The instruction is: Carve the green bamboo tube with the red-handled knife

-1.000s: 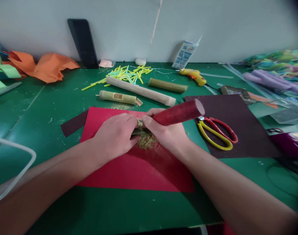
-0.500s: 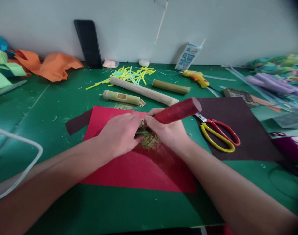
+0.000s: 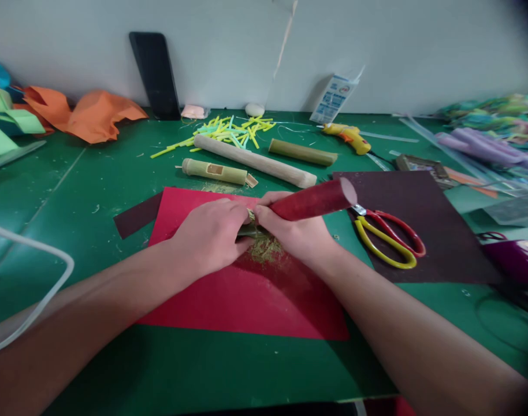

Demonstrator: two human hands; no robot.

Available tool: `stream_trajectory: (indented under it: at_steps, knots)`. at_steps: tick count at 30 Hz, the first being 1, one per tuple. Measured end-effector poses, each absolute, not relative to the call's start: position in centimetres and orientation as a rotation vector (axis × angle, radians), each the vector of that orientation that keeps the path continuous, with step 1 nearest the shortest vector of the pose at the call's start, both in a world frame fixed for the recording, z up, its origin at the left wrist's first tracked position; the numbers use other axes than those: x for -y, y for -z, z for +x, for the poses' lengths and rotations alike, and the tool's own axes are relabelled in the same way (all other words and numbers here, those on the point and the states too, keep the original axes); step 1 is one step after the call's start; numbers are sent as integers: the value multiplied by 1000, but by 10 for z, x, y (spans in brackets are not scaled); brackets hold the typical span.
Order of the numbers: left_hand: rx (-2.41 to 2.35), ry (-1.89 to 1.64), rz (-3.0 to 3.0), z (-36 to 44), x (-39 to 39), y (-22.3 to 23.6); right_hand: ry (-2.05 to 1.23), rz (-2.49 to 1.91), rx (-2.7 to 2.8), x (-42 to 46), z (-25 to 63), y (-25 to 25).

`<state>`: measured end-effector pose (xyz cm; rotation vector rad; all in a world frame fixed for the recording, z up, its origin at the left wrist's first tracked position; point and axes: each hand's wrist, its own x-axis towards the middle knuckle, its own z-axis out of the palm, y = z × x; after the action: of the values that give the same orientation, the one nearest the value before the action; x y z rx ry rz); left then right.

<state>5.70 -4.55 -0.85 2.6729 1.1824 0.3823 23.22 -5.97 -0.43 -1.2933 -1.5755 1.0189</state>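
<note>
My left hand point(image 3: 216, 234) is closed around a dark green bamboo piece point(image 3: 252, 231), pressing it down over a red paper sheet point(image 3: 242, 306). Most of the bamboo is hidden by my fingers. Wrapped in my right hand point(image 3: 301, 234) is a carving tool with a thick red wooden handle point(image 3: 318, 199), its butt end pointing up and right. The tool's working end is out of sight between the two hands, which meet at the bamboo. A small heap of greenish-yellow shavings point(image 3: 264, 248) lies just below them on the red paper.
Scissors point(image 3: 387, 237) rest on dark paper point(image 3: 446, 242) at right. Behind my hands lie a notched bamboo tube point(image 3: 216, 171), a pale wooden stick point(image 3: 255, 160), another bamboo piece point(image 3: 302, 152) and a yellow glue gun point(image 3: 348, 138). A phone point(image 3: 155, 75) leans on the wall. A white cable point(image 3: 51, 248) hangs at left.
The red handle has swung slightly lower, its butt end a little further down. My left hand keeps its hold on the bamboo; nothing else has clearly moved.
</note>
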Motion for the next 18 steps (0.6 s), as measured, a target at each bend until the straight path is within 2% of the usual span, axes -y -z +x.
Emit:
stream_trajectory:
  at_steps: [8, 18]
  knots:
    - [-1057, -479, 2700, 54, 40, 8, -998, -1292, 1654, 53, 228, 1]
    - [-1074, -417, 2665, 57, 43, 8, -1003, -1372, 1528, 55, 225, -2]
